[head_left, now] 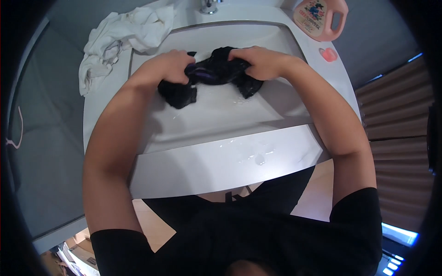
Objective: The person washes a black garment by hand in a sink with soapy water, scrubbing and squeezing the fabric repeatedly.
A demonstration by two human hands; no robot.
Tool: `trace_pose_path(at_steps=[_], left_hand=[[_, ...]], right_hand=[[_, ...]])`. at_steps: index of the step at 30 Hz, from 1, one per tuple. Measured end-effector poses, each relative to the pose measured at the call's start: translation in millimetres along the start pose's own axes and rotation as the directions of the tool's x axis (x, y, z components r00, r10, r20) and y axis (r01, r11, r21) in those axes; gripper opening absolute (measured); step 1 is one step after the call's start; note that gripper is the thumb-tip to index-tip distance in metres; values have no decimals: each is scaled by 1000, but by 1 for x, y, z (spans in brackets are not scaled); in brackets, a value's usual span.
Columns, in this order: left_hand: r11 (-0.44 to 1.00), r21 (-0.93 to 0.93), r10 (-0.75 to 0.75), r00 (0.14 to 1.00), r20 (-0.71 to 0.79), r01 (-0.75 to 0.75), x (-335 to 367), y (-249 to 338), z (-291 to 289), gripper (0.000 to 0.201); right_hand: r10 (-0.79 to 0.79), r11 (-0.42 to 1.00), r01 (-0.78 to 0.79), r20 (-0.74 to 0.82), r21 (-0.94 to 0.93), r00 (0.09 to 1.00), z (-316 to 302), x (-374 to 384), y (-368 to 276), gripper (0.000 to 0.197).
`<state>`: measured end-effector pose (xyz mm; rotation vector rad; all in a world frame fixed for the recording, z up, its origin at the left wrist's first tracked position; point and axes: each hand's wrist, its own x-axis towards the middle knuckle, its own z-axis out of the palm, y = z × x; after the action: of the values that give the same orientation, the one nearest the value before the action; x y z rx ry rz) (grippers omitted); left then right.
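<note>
- Black cloth (214, 69), bunched, in the far part of the sink (221, 122), between both hands.
- Left hand (177, 66): fingers curled around its left part.
- Right hand (261, 63): fingers gripping its right part.
- White cloth (133, 32), crumpled, on the counter (331, 76), far left.
- Pink bottle (318, 23), far right.

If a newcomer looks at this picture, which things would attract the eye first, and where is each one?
Probably the bunched black cloth comes first, held between the left hand and the right hand over the white ceramic-looking sink. Next might be the crumpled white cloth at the sink's upper left. Then comes the pink plastic bottle with a handle, at the picture's upper right.
</note>
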<state>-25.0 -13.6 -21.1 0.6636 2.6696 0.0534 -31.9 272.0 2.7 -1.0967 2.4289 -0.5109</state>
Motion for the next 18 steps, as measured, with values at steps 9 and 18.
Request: trace_pose_path(at_steps=[9,18], left_hand=[[970,-202,120,989,-90,-136,-18,75,50,67],[988,133,24,789,-614,73,69,79,71,66]], right_hand=[[254,921,-246,-13,-302,967,0,18,8,54],[167,882,-298,-350,-365,922,-10,17,28,35]])
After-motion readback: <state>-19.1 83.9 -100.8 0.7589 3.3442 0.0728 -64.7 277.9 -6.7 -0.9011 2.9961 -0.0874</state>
